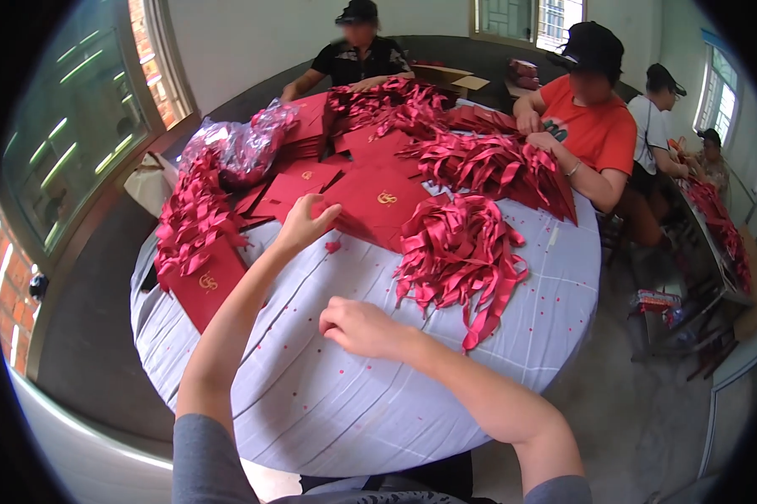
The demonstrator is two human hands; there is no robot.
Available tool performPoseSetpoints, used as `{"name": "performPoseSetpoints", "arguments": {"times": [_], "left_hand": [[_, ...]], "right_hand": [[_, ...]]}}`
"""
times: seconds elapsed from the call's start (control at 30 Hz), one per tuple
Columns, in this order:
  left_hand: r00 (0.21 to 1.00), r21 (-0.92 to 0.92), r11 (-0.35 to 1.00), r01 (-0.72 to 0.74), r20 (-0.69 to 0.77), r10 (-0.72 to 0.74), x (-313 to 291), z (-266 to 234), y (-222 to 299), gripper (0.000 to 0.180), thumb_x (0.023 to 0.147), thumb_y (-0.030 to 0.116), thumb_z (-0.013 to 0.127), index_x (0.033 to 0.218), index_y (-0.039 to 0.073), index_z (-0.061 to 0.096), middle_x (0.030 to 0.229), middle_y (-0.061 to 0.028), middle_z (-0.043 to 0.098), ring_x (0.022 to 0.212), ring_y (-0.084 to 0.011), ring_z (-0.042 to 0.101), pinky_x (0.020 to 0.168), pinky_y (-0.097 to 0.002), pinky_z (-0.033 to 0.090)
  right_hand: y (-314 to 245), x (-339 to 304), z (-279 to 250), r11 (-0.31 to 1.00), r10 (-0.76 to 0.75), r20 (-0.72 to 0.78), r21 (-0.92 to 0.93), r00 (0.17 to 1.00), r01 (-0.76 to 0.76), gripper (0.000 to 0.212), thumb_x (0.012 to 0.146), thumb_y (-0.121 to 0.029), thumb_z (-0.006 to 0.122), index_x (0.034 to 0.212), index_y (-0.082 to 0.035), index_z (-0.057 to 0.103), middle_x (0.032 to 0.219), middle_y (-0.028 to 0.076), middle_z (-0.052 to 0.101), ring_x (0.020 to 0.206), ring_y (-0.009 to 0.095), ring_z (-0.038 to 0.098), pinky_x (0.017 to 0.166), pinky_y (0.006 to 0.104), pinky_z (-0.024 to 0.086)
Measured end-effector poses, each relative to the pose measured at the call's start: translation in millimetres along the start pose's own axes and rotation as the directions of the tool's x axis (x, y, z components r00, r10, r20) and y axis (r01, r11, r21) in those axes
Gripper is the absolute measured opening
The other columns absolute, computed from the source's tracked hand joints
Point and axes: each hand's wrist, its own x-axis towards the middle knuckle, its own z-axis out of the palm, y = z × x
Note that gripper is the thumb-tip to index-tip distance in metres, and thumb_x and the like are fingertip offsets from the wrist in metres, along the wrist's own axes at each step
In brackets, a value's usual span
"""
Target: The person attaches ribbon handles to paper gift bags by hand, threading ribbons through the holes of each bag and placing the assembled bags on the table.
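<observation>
My left hand [305, 225] reaches over the round table with thumb and fingers apart. Its fingertips are at the near left edge of a stack of dark red paper bags [377, 204] with a gold emblem; whether they touch it I cannot tell. Curled closed, my right hand [357, 326] is above the cloth nearer to me, with nothing showing in it. A loose heap of red ribbons [458, 252] lies to its far right. By my left forearm, more red bags [204, 284] lie overlapped, with ribbon handles [195, 214] bunched along them.
A grey-white cloth [311, 403] dotted with red scraps covers the table. Crumpled clear plastic [240, 147] sits far left. Across the table are one person in black [357, 59] and another in orange-red [593, 126], handling ribboned bags [513, 164]. Others work at a side table [719, 227].
</observation>
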Motion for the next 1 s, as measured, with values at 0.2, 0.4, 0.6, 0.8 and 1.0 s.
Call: {"name": "performPoseSetpoints", "arguments": {"times": [0.2, 0.4, 0.6, 0.8, 1.0], "left_hand": [[0.965, 0.091, 0.984, 0.153, 0.202, -0.169, 73.2, 48.3, -2.0, 0.097, 0.064, 0.068, 0.069, 0.118, -0.01, 0.05, 0.117, -0.0279, 0.057, 0.112, -0.0377, 0.055, 0.094, -0.0409, 0.044], [0.95, 0.126, 0.99, 0.064, 0.297, -0.099, 115.0, 63.0, -51.0, 0.101, 0.056, 0.065, 0.077, 0.125, -0.003, 0.05, 0.115, -0.0233, 0.061, 0.109, -0.0341, 0.058, 0.09, -0.0407, 0.047], [0.874, 0.095, 0.965, 0.244, 0.41, -0.262, 91.3, 31.5, 9.0, 0.055, 0.065, 0.053, 0.078, 0.083, 0.001, 0.07, 0.072, -0.0032, 0.061, 0.062, -0.0119, 0.056, 0.057, -0.026, 0.042], [0.877, 0.195, 0.932, 0.304, 0.324, -0.354, 96.8, 36.6, 14.3, 0.055, 0.062, 0.058, 0.076, 0.074, 0.004, 0.07, 0.067, -0.0015, 0.058, 0.066, -0.0132, 0.055, 0.058, -0.0289, 0.04], [0.894, -0.143, 0.944, 0.297, 0.388, -0.223, 107.6, 34.2, -17.0, 0.045, 0.067, 0.046, 0.077, 0.073, 0.003, 0.067, 0.081, -0.0039, 0.064, 0.074, -0.014, 0.058, 0.067, -0.0278, 0.042]], "right_hand": [[9.2, 2.1, 10.2, 0.999, 0.046, -0.045, 0.007, 0.998, -0.046, 0.01, 0.077, -0.007, 0.057, 0.081, -0.002, 0.065, 0.092, 0.019, 0.06, 0.087, 0.037, 0.06, 0.079, 0.0434, 0.049], [15.6, 13.0, 18.1, 0.999, -0.038, -0.049, -0.029, 0.998, 0.036, 0.012, 0.068, -0.007, 0.058, 0.073, 0.002, 0.065, 0.079, 0.024, 0.061, 0.072, 0.04, 0.061, 0.067, 0.0469, 0.05], [22.2, 19.6, 31.2, 0.991, -0.122, -0.181, -0.082, 0.976, 0.109, 0.013, 0.067, -0.007, 0.058, 0.064, 0.005, 0.06, 0.076, 0.026, 0.059, 0.072, 0.041, 0.06, 0.065, 0.0471, 0.049], [22.2, 18.4, 28.9, 0.991, -0.087, -0.16, -0.116, 0.983, 0.069, 0.014, 0.071, -0.007, 0.055, 0.067, 0.005, 0.059, 0.078, 0.024, 0.059, 0.077, 0.039, 0.06, 0.07, 0.0452, 0.048], [20.8, 28.0, 34.3, 0.99, -0.105, -0.166, -0.112, 0.981, 0.088, 0.014, 0.072, -0.007, 0.054, 0.067, 0.005, 0.058, 0.078, 0.024, 0.059, 0.078, 0.04, 0.06, 0.07, 0.0452, 0.049]]}}
